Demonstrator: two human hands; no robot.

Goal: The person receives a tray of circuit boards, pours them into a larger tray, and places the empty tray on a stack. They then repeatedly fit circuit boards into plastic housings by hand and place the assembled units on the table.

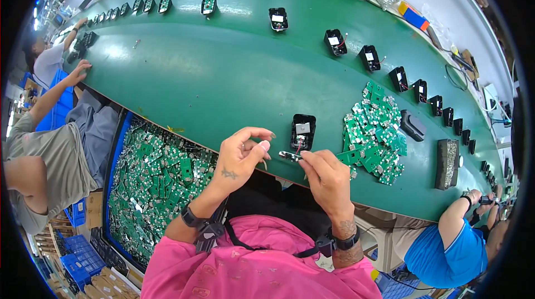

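Nearest us, above the pink shirt (pixel 262 254), our right hand (pixel 326 179) grasps a small circuit board (pixel 288 156) between thumb and forefinger at its right end, a grip that seems meant to leave most of the board uncovered. Our left hand (pixel 238 157) hovers just beside it, fingers loosely bent and released; we see nothing in them, and we take it to be left free for close work. Just beyond the board, an open black housing (pixel 302 130) rests on the green bench (pixel 223 76); a thin red wire (pixel 299 147) appears to join the two, which probably explains why the board is held so near.

To our left, below the bench edge, a blue-rimmed bin (pixel 116 159) holds a mass of green boards, likely as bulk stock. Right of the housing lies a pile of boards (pixel 373 132), placed, we judge, within easy reach of the right hand. Next to it sit a black moulded part (pixel 412 125) and a dark block (pixel 447 164) with a speckled face.

Farther off, a row of black housings (pixel 335 42) curves along the bench, spaced apart, perhaps so each can be lifted singly.
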